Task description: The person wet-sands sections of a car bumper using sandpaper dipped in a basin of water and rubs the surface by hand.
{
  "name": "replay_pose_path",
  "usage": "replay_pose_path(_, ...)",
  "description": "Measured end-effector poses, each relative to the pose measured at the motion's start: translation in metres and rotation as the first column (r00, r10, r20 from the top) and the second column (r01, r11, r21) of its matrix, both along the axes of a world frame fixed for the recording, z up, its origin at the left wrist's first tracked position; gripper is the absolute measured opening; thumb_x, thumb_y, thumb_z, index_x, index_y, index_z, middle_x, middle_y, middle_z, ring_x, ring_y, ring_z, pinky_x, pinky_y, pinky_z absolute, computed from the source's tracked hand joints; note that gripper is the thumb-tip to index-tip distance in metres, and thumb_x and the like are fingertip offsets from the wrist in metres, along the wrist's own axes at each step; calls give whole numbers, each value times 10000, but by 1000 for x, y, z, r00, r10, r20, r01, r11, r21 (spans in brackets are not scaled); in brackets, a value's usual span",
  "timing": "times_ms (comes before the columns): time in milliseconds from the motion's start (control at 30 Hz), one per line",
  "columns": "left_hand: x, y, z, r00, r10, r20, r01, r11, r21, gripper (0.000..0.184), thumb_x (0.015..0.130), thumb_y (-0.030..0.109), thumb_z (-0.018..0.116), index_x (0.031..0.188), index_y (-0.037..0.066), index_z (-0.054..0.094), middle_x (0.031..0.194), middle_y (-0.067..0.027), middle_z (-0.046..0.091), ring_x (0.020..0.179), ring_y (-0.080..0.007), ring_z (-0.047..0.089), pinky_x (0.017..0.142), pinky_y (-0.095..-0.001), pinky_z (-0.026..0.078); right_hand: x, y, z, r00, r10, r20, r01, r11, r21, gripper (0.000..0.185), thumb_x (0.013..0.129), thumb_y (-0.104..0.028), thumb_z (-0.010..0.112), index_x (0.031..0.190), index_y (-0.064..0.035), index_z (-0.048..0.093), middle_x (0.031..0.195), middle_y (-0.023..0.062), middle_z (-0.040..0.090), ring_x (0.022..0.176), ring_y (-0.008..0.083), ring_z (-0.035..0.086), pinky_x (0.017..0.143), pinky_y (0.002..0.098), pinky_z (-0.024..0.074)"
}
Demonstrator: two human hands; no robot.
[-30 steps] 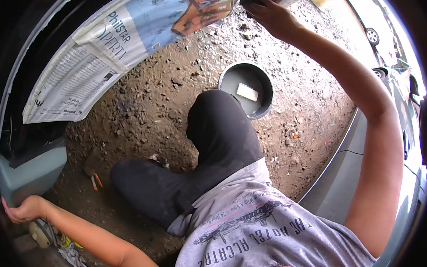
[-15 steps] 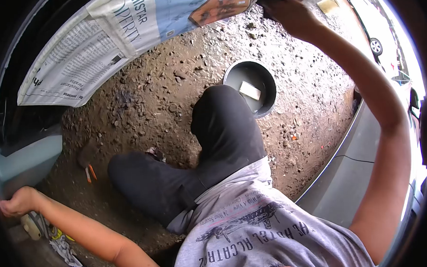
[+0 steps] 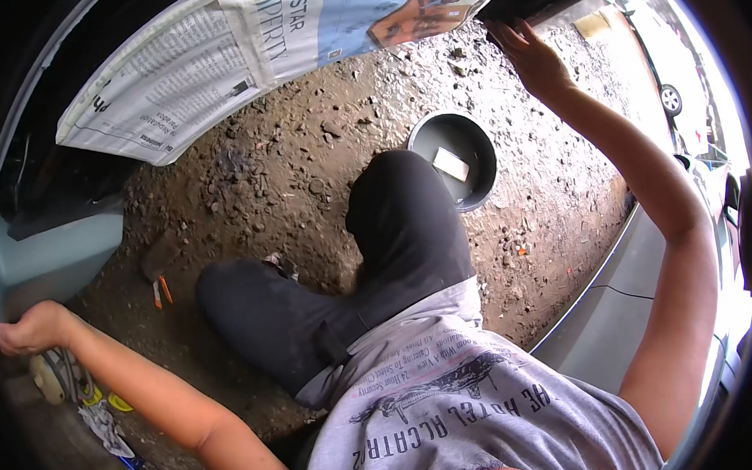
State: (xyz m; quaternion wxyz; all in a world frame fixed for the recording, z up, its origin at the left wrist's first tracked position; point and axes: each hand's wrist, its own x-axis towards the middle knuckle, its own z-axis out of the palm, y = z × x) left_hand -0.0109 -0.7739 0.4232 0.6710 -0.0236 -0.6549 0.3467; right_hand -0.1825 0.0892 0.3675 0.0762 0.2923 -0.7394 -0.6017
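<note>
At the left rim of the view is my left hand, its fingers curled; what they hold, if anything, is cut off by the dark edge. A pale blue-grey panel stands just above that hand. My right hand is raised at the top right, fingers stretched out and touching the lower edge of a dark panel. A sheet of newspaper covers the curved part extending left from this dark panel. Its fastening at the top is out of view.
Beside my knee stands a black bucket of greyish water with a whitish block in it. Wet, stony ground lies around. A grey car body is on my right. Orange and white sticks and a crumpled rag lie at left.
The view has shifted, so newspaper and bucket appear farther right. My right hand has slid slightly down the dark panel's edge, with its fingers now showing. My left hand sits slightly higher in view.
</note>
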Motion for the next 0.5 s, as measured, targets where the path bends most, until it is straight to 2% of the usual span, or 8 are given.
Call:
replay_pose_path(33, 0, 1, 0, 1000, 6, -5, -6, 1000, 2, 119, 944, 101, 496, 991, 4, 444, 942, -221, 591, 838, -426, 611, 771, -557, 503, -1, 6, 0, 1000, 2, -19, -1, 1000, 17, 574, 914, -303, 532, 1426, -43, 514, 1641, 63, 216, 1486, 210, 213, 1223, 413, 154)
replay_pose_path(133, 4, -1, 0, 1000, 16, -7, -16, 1000, -4, 125, 940, 99, 503, 989, 2, 441, 929, -226, 588, 826, -433, 606, 760, -557, 500, -19, -8, -19, 1000, -22, 1, 22, 993, 118, 563, 916, -300, 531, 1413, -36, 525, 1620, 40, 276, 1492, 195, 194, 1234, 431, 135)
replay_pose_path(233, 6, -1, -1, 1000, 13, 2, -13, 1000, -13, 132, 936, 97, 510, 986, -1, 438, 917, -232, 584, 814, -440, 601, 750, -557, 498, -42, -13, -48, 992, -117, -56, 116, 993, -10, 598, 914, -285, 531, 1461, -52, 466, 1608, 23, 303, 1487, 183, 204, 1233, 428, 147)
replay_pose_path(267, 4, -2, -1, 1000, 11, 8, -11, 1000, -15, 134, 934, 96, 513, 985, -2, 436, 913, -234, 583, 810, -442, 600, 747, -557, 497, -36, -13, -44, 997, -58, -58, 59, 998, 10, 618, 906, -269, 534, 1480, -64, 434, 1611, 21, 296, 1484, 178, 212, 1235, 425, 145)
replay_pose_path(367, 2, -1, 3, 1000, -4, 9, 4, 1000, -17, 142, 931, 94, 520, 983, -5, 433, 900, -239, 580, 798, -449, 595, 736, -557, 495, -8, 0, 11, 991, 104, -79, -97, 992, 79, 698, 883, -223, 546, 1537, -98, 339, 1621, 15, 272, 1478, 161, 235, 1241, 414, 140)
replay_pose_path(400, 1, 3, 7, 1000, -25, 15, 25, 1000, -19, 140, 938, 99, 515, 987, -6, 436, 905, -234, 587, 800, -442, 602, 735, -549, 500, 4, 16, 28, 991, 129, -38, -127, 991, 38, 738, 862, -189, 563, 1548, -90, 308, 1638, 10, 228, 1497, 161, 207, 1247, 424, 127)
replay_pose_path(467, 0, 15, 13, 998, -51, 39, 51, 999, -12, 142, 956, 113, 504, 1000, -6, 439, 918, -221, 602, 805, -423, 619, 733, -531, 510, 24, 18, 82, 1000, -13, -2, 13, 1000, 25, 767, 861, -141, 555, 1568, -106, 257, 1653, 5, 184, 1518, 160, 161, 1247, 436, 130)
replay_pose_path(500, 0, 27, 15, 997, -52, 50, 52, 999, 4, 146, 964, 122, 499, 1007, -5, 441, 923, -211, 609, 809, -411, 627, 734, -523, 515, 30, 20, 102, 1000, -12, -16, 13, 998, 67, 772, 858, -120, 548, 1571, -116, 252, 1657, 5, 170, 1525, 158, 142, 1247, 441, 129)
